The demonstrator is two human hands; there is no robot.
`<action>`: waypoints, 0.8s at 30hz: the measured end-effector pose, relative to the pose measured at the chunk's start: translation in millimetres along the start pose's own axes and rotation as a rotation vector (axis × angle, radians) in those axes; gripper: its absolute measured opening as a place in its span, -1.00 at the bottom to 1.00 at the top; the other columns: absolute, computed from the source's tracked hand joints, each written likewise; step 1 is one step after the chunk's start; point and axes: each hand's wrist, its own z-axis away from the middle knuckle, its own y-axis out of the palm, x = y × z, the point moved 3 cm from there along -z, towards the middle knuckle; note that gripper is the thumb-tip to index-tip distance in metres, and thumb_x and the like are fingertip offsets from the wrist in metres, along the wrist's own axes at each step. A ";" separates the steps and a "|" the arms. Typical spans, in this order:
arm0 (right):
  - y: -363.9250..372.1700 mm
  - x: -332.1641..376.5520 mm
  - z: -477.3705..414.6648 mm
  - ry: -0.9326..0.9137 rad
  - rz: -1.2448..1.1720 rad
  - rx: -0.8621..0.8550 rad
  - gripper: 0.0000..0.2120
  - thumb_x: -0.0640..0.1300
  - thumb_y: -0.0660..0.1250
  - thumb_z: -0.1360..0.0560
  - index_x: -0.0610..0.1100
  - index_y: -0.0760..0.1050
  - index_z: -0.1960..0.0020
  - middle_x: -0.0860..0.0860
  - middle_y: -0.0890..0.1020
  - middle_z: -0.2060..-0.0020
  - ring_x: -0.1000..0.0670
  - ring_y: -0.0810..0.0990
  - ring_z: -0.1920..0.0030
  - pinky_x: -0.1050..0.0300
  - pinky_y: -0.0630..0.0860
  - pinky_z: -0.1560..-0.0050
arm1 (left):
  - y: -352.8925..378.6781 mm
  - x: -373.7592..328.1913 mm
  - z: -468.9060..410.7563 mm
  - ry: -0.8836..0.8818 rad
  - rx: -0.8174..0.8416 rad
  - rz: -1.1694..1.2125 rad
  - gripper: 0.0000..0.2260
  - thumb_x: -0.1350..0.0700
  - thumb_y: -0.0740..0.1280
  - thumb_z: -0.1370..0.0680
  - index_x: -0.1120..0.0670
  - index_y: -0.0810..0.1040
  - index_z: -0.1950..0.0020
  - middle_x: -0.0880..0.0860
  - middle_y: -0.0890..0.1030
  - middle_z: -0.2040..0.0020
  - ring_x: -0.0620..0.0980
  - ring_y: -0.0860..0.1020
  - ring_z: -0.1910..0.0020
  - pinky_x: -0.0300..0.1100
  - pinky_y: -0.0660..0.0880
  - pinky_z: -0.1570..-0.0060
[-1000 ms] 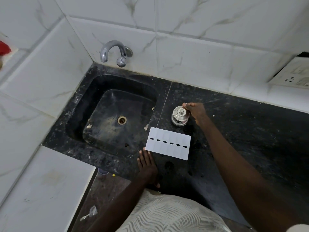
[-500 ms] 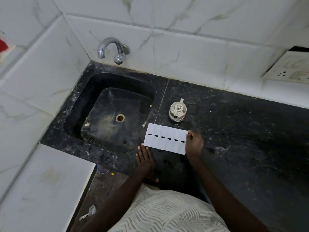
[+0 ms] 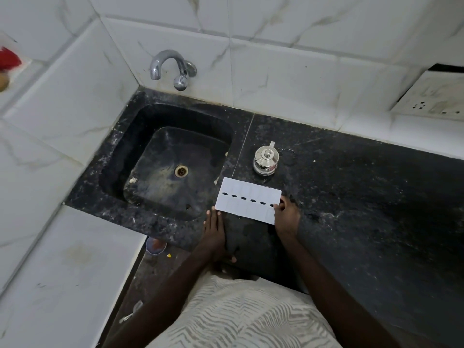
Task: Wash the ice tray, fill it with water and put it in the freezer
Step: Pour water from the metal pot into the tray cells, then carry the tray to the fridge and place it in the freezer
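A white ice tray lies flat on the black stone counter, just right of the sink, a row of dark slots along its middle. My right hand grips the tray's right end with fingers curled over its edge. My left hand rests flat on the counter's front edge, fingertips touching the tray's lower left corner. A chrome tap sticks out of the tiled wall above the sink's far side; no water runs from it.
A small lidded steel pot stands on the counter just behind the tray. The sink is dry with an open drain. A wall socket is at the upper right. White tiled walls close the left and back.
My right hand left the steel pot, came back toward me and took hold of the tray's right end. The left hand stayed at the counter edge.
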 end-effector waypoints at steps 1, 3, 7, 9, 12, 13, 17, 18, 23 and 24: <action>0.8 -1.0 0.4 -0.003 -0.002 -0.002 -0.73 -0.26 0.41 -0.51 -0.15 0.64 -0.20 -0.09 0.63 0.19 -0.12 0.58 0.15 0.12 0.38 0.11 | -1.6 2.6 3.6 0.019 -0.025 0.028 0.45 -0.30 0.62 -0.27 0.31 -0.40 -0.60 0.20 -0.48 -0.56 0.17 -0.50 -0.53 0.05 -0.27 -0.60; 1.1 -2.5 2.5 -0.006 -0.004 -0.004 -0.75 -0.26 0.42 -0.51 -0.15 0.64 -0.18 -0.09 0.63 0.19 -0.09 0.58 0.17 0.13 0.38 0.12 | -4.2 8.2 5.4 0.038 -0.083 0.098 0.23 -0.17 0.57 -0.44 0.28 -0.29 -0.64 0.14 -0.38 -0.62 0.14 -0.38 -0.62 -0.08 -0.24 -0.59; -1.5 -2.9 6.5 -0.017 -0.038 -0.017 -0.75 -0.28 0.42 -0.50 -0.14 0.64 -0.17 -0.08 0.64 0.21 -0.08 0.58 0.20 0.15 0.38 0.14 | -24.8 14.9 3.0 -0.027 -0.343 0.388 -0.49 0.21 0.30 -0.67 0.24 0.30 -0.61 0.19 0.30 -0.62 0.20 0.25 -0.62 -0.12 0.10 -0.58; -2.0 -2.8 8.5 -0.022 -0.056 -0.016 -0.75 -0.29 0.42 -0.50 -0.14 0.65 -0.17 -0.08 0.64 0.22 -0.08 0.58 0.21 0.14 0.38 0.15 | -38.2 17.2 2.1 -0.118 -0.481 0.447 -0.69 0.24 0.25 -0.69 0.24 0.54 -0.42 0.21 0.55 -0.43 0.19 0.49 -0.42 -0.11 0.32 -0.41; -1.1 -5.2 8.8 -0.016 -0.052 -0.015 -0.73 -0.28 0.43 -0.50 -0.14 0.66 -0.18 -0.08 0.64 0.23 -0.09 0.59 0.22 0.11 0.43 0.17 | -53.3 15.6 -3.9 -0.153 -0.576 0.496 -0.84 0.23 0.25 -0.67 0.19 0.64 -0.11 0.19 0.67 -0.11 0.19 0.60 -0.10 -0.10 0.37 -0.04; -0.7 -6.5 8.7 -0.012 -0.049 -0.013 -0.73 -0.28 0.44 -0.49 -0.13 0.66 -0.19 -0.08 0.64 0.23 -0.10 0.60 0.22 0.09 0.46 0.17 | -58.8 12.8 -6.3 -0.142 -0.574 0.512 -0.83 0.23 0.26 -0.67 0.18 0.65 -0.09 0.19 0.69 -0.08 0.19 0.61 -0.07 -0.12 0.36 0.00; -2.0 -9.6 11.3 -0.015 -0.039 0.013 -0.72 -0.27 0.44 -0.49 -0.12 0.67 -0.19 -0.10 0.63 0.27 -0.12 0.59 0.24 0.04 0.50 0.17 | -71.8 4.6 -16.6 -0.130 -0.546 0.551 -0.80 0.24 0.28 -0.68 0.27 0.66 -0.19 0.24 0.70 -0.14 0.20 0.63 -0.14 -0.15 0.35 0.00; -2.2 -10.7 11.9 -0.014 -0.027 0.018 -0.71 -0.27 0.45 -0.49 -0.11 0.67 -0.20 -0.10 0.63 0.27 -0.12 0.59 0.24 0.05 0.49 0.17 | -71.4 4.8 -20.1 -0.135 -0.536 0.554 -0.81 0.23 0.29 -0.68 0.27 0.66 -0.17 0.24 0.71 -0.13 0.21 0.63 -0.14 -0.15 0.34 0.01; -0.6 -14.6 15.6 -0.004 0.002 0.043 -0.68 -0.23 0.44 -0.51 -0.08 0.65 -0.25 -0.09 0.63 0.22 -0.08 0.59 0.22 0.12 0.45 0.16 | -69.0 9.4 -34.9 -0.123 -0.475 0.552 -0.84 0.20 0.29 -0.67 0.17 0.67 -0.04 0.17 0.71 0.02 0.19 0.64 0.00 -0.11 0.39 0.06; -1.9 -14.0 16.8 -0.008 -0.007 0.044 -0.68 -0.24 0.44 -0.51 -0.09 0.66 -0.26 -0.09 0.63 0.23 -0.08 0.59 0.23 0.12 0.45 0.17 | -70.7 8.1 -36.1 -0.123 -0.470 0.550 -0.84 0.19 0.29 -0.67 0.17 0.68 -0.07 0.17 0.72 -0.01 0.18 0.64 -0.01 -0.10 0.40 0.04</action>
